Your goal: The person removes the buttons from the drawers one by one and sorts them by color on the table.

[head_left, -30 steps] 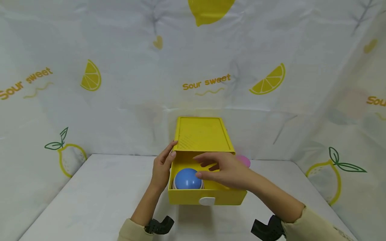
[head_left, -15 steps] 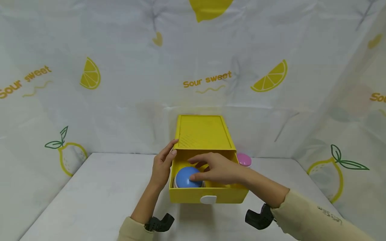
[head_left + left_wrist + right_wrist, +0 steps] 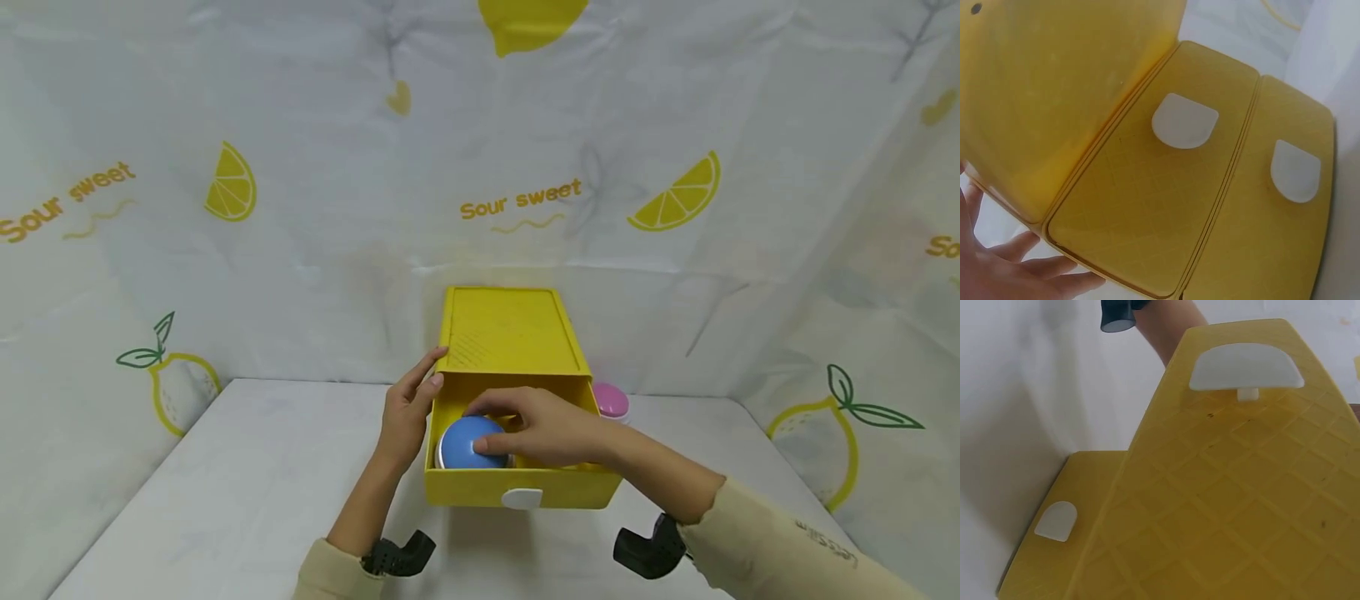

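Gripping a blue-topped object in the front left of the pulled-out drawer with the right hand. Resting the left hand against the left side of the yellow cabinet, with a pink-topped object at its right.

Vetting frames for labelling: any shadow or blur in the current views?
Head: soft shadow on the white table below the yellow drawer; left wrist: hazy softness over the left hand; right wrist: broad dim shadow at left, while the drawer front's lattice reads fairly clearly.
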Tool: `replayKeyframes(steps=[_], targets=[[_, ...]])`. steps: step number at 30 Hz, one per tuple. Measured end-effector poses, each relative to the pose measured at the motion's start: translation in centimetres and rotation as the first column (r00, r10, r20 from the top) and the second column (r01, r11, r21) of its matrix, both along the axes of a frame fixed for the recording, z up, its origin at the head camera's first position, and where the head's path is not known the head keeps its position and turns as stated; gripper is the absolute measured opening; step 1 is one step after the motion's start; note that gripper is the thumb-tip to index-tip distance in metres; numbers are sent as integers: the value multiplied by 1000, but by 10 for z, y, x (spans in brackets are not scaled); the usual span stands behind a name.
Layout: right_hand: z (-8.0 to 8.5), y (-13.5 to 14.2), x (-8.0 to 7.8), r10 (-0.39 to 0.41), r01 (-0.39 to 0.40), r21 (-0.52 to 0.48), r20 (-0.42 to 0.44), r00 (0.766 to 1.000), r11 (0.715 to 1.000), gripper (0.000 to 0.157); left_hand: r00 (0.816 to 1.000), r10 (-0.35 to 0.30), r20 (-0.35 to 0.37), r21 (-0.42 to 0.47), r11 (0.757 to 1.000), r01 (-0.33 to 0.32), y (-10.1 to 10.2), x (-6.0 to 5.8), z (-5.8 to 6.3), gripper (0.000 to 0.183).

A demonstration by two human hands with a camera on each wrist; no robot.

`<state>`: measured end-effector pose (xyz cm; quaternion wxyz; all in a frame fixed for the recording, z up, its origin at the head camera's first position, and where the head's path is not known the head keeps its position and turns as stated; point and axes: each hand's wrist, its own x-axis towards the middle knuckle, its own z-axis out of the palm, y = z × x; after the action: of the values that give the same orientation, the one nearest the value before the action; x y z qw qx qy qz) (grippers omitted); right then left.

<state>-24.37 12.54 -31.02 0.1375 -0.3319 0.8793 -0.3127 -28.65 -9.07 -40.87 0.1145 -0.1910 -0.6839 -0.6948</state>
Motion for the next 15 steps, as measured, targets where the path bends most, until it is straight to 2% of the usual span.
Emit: replayKeyframes(steps=[5,9,12,15], targets=[[4,1,2,0,2,-79,24,1000,997,37,1000,-7,4,-7,1000,7,1,0,-1,44],[7,-3,3,1,0,-141,2,1000,990,53,1000,16,12,-20,1000,-16,1,0,0,43],[9,-6,5,12,-13,-110,-10,1000,994,61,1000,23,8,-18,1000,-23,0,1,1,43],[9,-7,6,16,-15,-75,8,1000,997,60,1000,20,8,-16,1000,-20,1,1,1,44]])
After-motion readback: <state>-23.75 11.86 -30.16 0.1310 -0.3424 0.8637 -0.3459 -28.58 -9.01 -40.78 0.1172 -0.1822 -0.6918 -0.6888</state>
